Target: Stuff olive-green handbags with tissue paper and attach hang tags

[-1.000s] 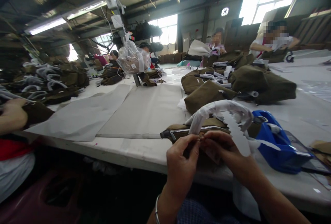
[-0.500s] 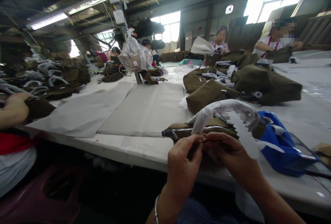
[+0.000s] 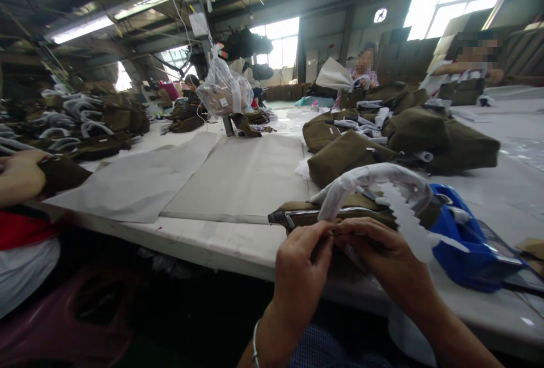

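An olive-brown handbag point(image 3: 304, 218) lies at the table's near edge, its silver zipper facing up. White wrapping covers its arched handle point(image 3: 361, 174), and a strip of white foam with a jagged edge point(image 3: 403, 215) hangs from it. My left hand point(image 3: 304, 260) and my right hand point(image 3: 382, 249) meet at the bag's near side, fingertips pinched together on its edge. The exact part between the fingers is mostly hidden. A bracelet circles my left wrist.
A blue tape dispenser point(image 3: 471, 249) stands right of the bag. More olive bags point(image 3: 442, 135) are heaped behind it. Grey-white sheets point(image 3: 242, 178) cover the table to the left. A co-worker's hand point(image 3: 21, 178) is at far left, beside a pink stool point(image 3: 55, 334). A metal post point(image 3: 228, 125) rises mid-table.
My hands stay pinched at the same spot on the bag, with only slight finger movement. The view has shifted a little. A co-worker at far right has raised an arm.
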`<state>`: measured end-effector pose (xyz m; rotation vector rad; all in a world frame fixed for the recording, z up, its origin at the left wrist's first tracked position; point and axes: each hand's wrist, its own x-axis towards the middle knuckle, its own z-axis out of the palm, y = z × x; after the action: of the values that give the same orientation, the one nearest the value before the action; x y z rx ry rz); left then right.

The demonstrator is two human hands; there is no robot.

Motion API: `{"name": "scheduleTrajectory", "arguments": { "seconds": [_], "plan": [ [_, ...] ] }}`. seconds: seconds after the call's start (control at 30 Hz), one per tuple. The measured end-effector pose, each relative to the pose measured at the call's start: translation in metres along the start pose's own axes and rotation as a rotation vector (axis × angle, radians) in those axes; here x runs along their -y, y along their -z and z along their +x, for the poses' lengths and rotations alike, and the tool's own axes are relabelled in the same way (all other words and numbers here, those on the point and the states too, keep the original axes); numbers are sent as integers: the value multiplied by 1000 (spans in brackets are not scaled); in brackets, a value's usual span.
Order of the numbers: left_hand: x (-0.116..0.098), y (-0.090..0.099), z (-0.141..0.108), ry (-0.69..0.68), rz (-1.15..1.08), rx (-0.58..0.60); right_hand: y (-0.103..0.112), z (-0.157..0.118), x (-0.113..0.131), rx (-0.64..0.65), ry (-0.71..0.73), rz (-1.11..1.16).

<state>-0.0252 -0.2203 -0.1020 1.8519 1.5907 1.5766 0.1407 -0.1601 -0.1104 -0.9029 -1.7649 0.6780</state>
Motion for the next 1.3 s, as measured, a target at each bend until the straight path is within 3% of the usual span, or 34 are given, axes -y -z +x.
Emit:
{"name": "scheduleTrajectory", "arguments": {
  "seconds": [0.4, 0.83, 1.0, 1.1, 1.17, 1.2, 1.23, 1.3],
  "plan": [
    [2, 0, -2, -20, -1, 3, 3, 4, 3, 91, 97, -34],
    [7, -9, 0, -25, -32, -6, -2, -6, -14, 70, 85, -49],
    [8, -3, -4, -92, -31, -27, 8, -14, -2, -5, 262, -195],
    [27, 7, -18, -77, 4, -297, 35, -27, -3, -297, 288, -380],
    [53, 8, -31, 27, -12, -499, 55, -35, -17, -509, 161, -474],
    [68, 4, -37, 99, -57, -535, 62, -38, -28, -559, 57, -500],
    [83, -1, -42, 165, -114, -506, 68, -40, -41, -544, -54, -511],
    [107, -19, -48, 292, -260, -309, 71, -40, -67, -390, -195, -480]
  ]
}}
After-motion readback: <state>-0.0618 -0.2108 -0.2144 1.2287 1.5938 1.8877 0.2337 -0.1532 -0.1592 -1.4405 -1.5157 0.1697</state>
